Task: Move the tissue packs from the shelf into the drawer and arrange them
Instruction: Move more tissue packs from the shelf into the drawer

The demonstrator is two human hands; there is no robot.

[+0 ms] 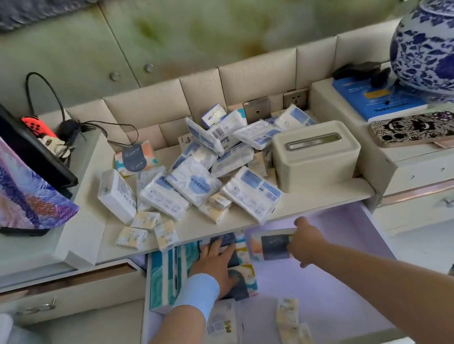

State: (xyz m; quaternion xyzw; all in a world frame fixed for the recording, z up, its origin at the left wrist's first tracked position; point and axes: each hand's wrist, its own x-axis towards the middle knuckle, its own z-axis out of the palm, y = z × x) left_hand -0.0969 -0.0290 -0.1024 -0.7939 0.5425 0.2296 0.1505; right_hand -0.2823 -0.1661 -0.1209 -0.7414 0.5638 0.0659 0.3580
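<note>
Placement is the step in hand. Our right hand (307, 241) grasps a dark-labelled pack (272, 246), fingers curled round its right end. It holds the pack inside the drawer (343, 272), towards the back, just beside the row (243, 281) of like packs. We cannot tell whether the pack touches the drawer floor. Our left hand (218, 264) lies flat on that row, fingers straight and grasping nothing, pressing down, it seems, to keep the row in line. Left of the row, teal packs (162, 277) stand on edge by the drawer's left wall. Near the front lie a few small packs (288, 309), loose.

We judge the task well short of done: the pile (194, 183) on the shelf (316, 201) is large and jumbled, and it sits beside a tissue box (315, 153).

The next move calls for us to slide the pack left until it meets the row, square it, let go and reach up for the pile. A second column could start to the right of the row. The wraps look slick, and a pack pulled from low in the heap may drag its neighbours over the shelf's edge, so we should lift from the top.
</note>
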